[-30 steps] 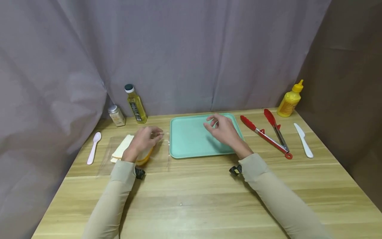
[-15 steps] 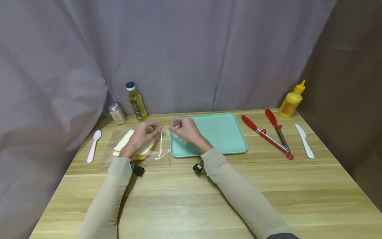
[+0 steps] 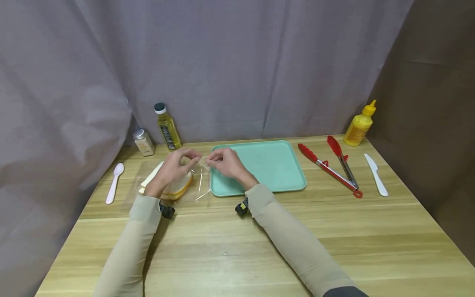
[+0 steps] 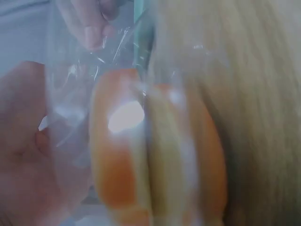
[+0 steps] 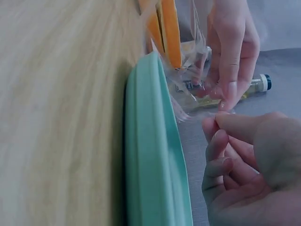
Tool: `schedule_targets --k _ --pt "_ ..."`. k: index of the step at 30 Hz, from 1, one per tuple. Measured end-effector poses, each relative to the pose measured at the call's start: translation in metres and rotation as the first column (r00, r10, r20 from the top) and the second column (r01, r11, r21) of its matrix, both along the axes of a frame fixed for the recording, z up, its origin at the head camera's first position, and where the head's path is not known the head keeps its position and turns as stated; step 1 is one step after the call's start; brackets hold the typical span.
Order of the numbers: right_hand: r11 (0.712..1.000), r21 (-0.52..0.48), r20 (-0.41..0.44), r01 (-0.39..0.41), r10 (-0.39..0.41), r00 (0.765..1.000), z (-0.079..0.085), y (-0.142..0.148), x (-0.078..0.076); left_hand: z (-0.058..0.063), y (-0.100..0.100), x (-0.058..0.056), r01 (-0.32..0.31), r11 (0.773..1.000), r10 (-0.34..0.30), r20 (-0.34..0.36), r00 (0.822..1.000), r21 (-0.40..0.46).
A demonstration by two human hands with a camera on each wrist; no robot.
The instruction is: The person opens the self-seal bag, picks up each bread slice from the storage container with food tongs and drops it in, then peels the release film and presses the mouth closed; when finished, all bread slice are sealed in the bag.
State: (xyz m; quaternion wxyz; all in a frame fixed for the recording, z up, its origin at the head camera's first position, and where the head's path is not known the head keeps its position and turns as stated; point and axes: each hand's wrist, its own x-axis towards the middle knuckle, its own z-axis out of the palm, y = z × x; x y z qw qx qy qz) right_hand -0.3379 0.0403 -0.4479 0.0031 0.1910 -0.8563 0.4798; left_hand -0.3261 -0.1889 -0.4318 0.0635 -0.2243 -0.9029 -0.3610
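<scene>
Slices of bread [image 3: 179, 187] with brown crusts lie in a clear plastic bag [image 3: 202, 187] at the left of the table. My left hand [image 3: 175, 167], above the bread, pinches the bag's lifted right end between thumb and fingers. Close beside it, over the left edge of the green tray [image 3: 267, 169], my right hand [image 3: 229, 165] pinches the same end of the bag. In the right wrist view the two sets of fingertips nearly meet on the film. The left wrist view shows the bread [image 4: 117, 155] blurred behind the plastic.
Behind the bread stand an oil bottle [image 3: 168, 128] and a shaker jar [image 3: 144, 143]. A pink spoon [image 3: 115, 183] lies at the far left. Right of the tray are red tongs [image 3: 332, 169], a white knife [image 3: 376, 175] and a yellow squeeze bottle [image 3: 359, 126].
My right hand has come left from over the tray to the bag's end and taken hold of it. The bag's right end is lifted off the table.
</scene>
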Motion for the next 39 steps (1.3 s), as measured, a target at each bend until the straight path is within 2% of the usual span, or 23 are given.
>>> schedule_targets --k 4,7,13,23,29,34,39 --pt "0.999 -0.011 -0.017 -0.038 0.038 0.999 -0.006 -0.003 0.000 -0.002 -0.001 0.003 -0.018 1.000 0.018 0.006 1.000 0.000" --pt "0.999 -0.016 -0.065 -0.048 0.047 0.997 -0.010 -0.007 0.001 -0.004 -0.001 0.005 -0.017 1.000 0.017 -0.006 1.000 -0.012" --pt "1.000 0.009 -0.150 -0.002 0.003 0.989 -0.012 -0.011 0.005 -0.004 0.002 0.007 -0.023 0.998 0.020 -0.054 0.998 -0.052" --pt "1.000 -0.020 -0.117 0.001 -0.004 0.993 -0.007 -0.006 0.004 -0.001 0.010 0.005 -0.082 0.994 0.079 -0.039 0.996 -0.075" --pt "0.999 -0.036 -0.068 -0.029 0.026 0.997 -0.005 -0.004 0.001 -0.003 0.011 0.006 -0.074 0.996 0.072 -0.045 0.996 -0.042" --pt "0.996 -0.080 -0.002 -0.045 0.045 0.999 -0.004 -0.005 0.002 -0.004 0.013 0.009 -0.102 0.995 0.102 -0.021 0.995 -0.008" --pt "0.997 -0.067 -0.010 -0.036 0.035 0.999 -0.002 -0.005 0.002 -0.003 0.014 0.009 -0.116 0.993 0.116 -0.020 0.993 0.003"
